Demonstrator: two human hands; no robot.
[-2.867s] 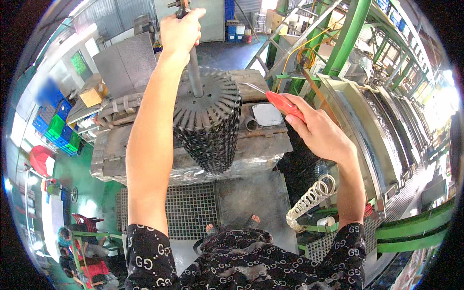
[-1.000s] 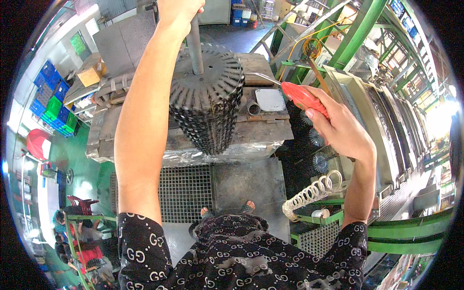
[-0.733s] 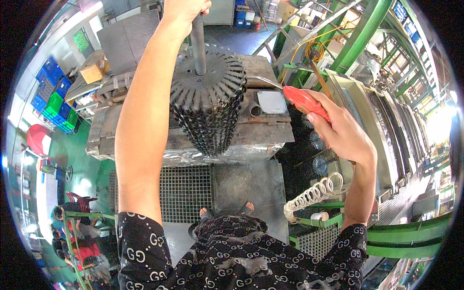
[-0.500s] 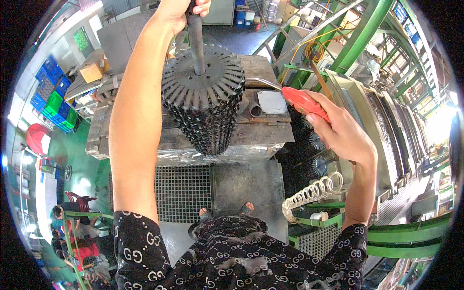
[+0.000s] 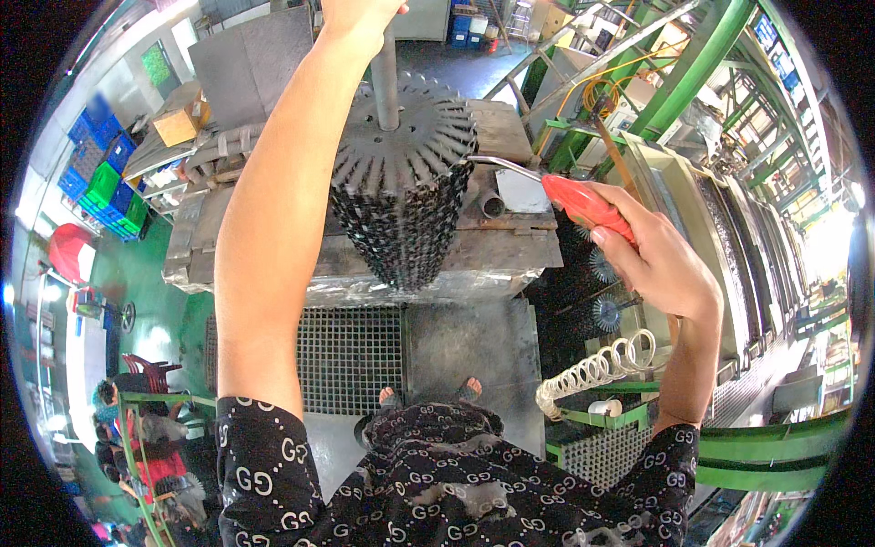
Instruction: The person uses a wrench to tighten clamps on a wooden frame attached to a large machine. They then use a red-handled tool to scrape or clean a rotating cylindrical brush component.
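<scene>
My left hand (image 5: 363, 20), partly cut off by the upper edge, is closed at the top of a grey metal rod (image 5: 386, 87). The rod stands up from the middle of a tall stack of dark toothed metal discs (image 5: 401, 196) on a wooden bench. In my right hand (image 5: 658, 246) is a red air blow gun (image 5: 583, 202), my fingers wrapped round its body. Its thin bent metal nozzle (image 5: 506, 164) points left at the rim of the upper discs.
On the worn bench (image 5: 510, 242) are a short metal tube (image 5: 490, 204) and a pale flat sheet (image 5: 527, 193). A clear coiled hose (image 5: 597, 369) hangs by a green frame at right. More toothed discs (image 5: 605, 312) lie right of the bench. People (image 5: 155, 438) sit at lower left.
The rod and disc stack have shifted right in view and look turned. My left hand has moved up and right, and my right hand with the blow gun slightly right and down.
</scene>
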